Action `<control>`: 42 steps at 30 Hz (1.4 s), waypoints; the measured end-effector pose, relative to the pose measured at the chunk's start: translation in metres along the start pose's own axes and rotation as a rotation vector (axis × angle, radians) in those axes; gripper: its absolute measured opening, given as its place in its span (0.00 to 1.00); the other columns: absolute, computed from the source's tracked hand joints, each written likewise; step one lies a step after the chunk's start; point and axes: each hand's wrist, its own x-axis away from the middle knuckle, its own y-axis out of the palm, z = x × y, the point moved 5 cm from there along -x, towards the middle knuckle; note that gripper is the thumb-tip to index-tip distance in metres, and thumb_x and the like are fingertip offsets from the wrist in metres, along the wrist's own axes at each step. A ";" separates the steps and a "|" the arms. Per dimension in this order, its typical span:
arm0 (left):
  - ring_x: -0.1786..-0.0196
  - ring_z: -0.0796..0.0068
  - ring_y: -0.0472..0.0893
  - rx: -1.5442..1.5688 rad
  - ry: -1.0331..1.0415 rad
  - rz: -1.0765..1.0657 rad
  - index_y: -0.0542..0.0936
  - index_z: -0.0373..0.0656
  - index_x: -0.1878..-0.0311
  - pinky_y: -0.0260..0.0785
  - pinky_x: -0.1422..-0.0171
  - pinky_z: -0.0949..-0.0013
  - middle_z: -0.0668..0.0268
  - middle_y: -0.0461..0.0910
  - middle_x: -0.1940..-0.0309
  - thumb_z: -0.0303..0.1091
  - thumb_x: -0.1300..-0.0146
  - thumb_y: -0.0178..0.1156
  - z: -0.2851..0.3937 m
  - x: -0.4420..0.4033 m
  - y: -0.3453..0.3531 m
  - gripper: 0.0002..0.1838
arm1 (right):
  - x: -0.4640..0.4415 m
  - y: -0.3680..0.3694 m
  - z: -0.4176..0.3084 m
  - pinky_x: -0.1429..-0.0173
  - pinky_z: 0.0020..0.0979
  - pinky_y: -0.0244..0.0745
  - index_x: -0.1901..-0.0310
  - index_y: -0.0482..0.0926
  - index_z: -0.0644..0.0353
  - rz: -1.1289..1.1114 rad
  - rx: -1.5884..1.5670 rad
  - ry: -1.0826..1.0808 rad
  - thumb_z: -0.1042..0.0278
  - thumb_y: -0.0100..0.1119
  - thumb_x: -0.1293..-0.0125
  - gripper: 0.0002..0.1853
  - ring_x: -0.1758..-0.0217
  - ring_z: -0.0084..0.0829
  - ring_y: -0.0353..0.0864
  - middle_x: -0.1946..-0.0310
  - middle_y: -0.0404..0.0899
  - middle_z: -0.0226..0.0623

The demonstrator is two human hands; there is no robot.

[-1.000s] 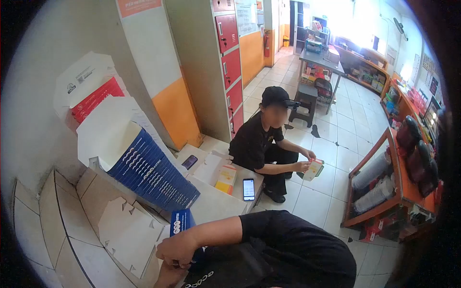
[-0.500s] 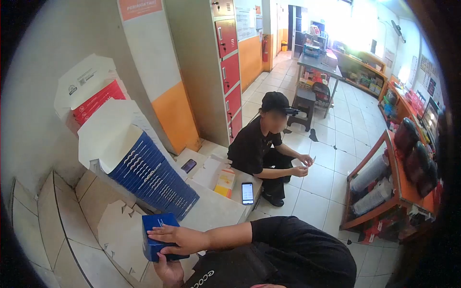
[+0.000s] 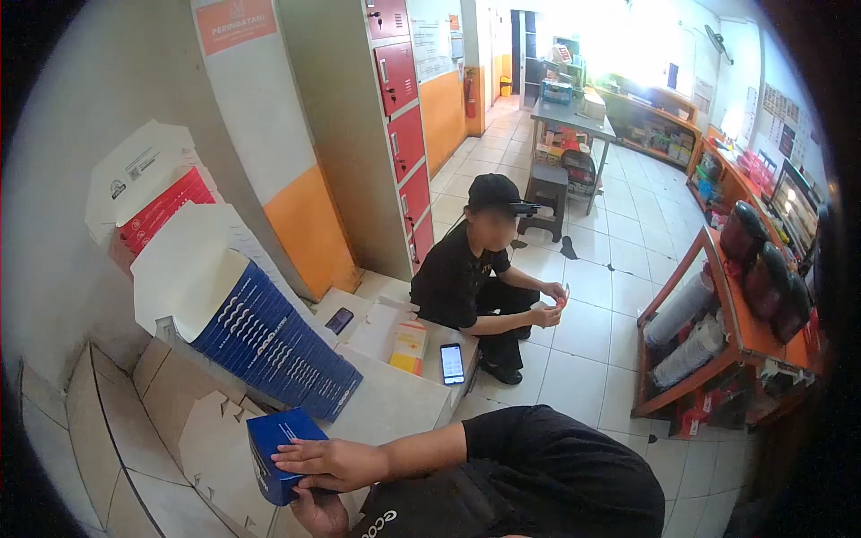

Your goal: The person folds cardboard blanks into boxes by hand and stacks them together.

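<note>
A small blue cardboard box (image 3: 280, 448) is held between my hands at the lower left. My right hand (image 3: 330, 462) lies across its near side, fingers pressed on the surface. From below, my left hand (image 3: 318, 511) grips the box's lower edge, partly hidden by the box and my right hand. A flat white cardboard piece (image 3: 218, 448) with cut slots lies beside and beneath the box. Behind it leans a tall stack of nested blue cartons (image 3: 269, 341) with open white flaps, next to a stack of red cartons (image 3: 170, 208).
A co-worker (image 3: 480, 278) in black sits low by the ledge, holding a small item. On the ledge are a lit phone (image 3: 451, 363), a dark phone (image 3: 339, 320) and a yellow-and-white packet (image 3: 408, 348). Red lockers (image 3: 408, 139) stand behind; an orange rack (image 3: 717, 305) is right.
The view has shifted slightly, and the box is tilted a little more, showing its top. Both my hands keep hold of it. The co-worker's hands have moved slightly.
</note>
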 end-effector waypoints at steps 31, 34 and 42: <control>0.33 0.62 0.58 -0.085 -0.094 -0.144 0.54 0.43 0.33 0.52 0.31 0.56 0.62 0.57 0.35 0.50 0.38 0.54 -0.004 0.014 -0.010 0.36 | 0.026 0.014 -0.017 0.33 0.45 0.56 0.43 0.68 0.62 0.175 0.004 -0.041 0.69 0.55 0.39 0.22 0.35 0.48 0.62 0.40 0.65 0.48; 0.35 0.59 0.61 -0.217 0.033 -0.035 0.55 0.43 0.34 0.54 0.32 0.54 0.60 0.60 0.36 0.51 0.40 0.56 0.005 0.013 -0.028 0.37 | 0.026 -0.019 -0.022 0.36 0.43 0.60 0.50 0.74 0.62 0.002 -0.167 -0.055 0.73 0.53 0.38 0.14 0.38 0.44 0.66 0.44 0.71 0.44; 0.37 0.59 0.64 -0.195 0.392 0.087 0.58 0.41 0.36 0.55 0.34 0.54 0.57 0.62 0.38 0.51 0.42 0.57 0.080 0.000 -0.102 0.36 | 0.381 -0.340 -0.086 0.80 0.22 0.48 0.77 0.60 0.46 1.893 0.446 0.040 0.63 0.38 0.30 0.14 0.83 0.15 0.47 0.83 0.48 0.18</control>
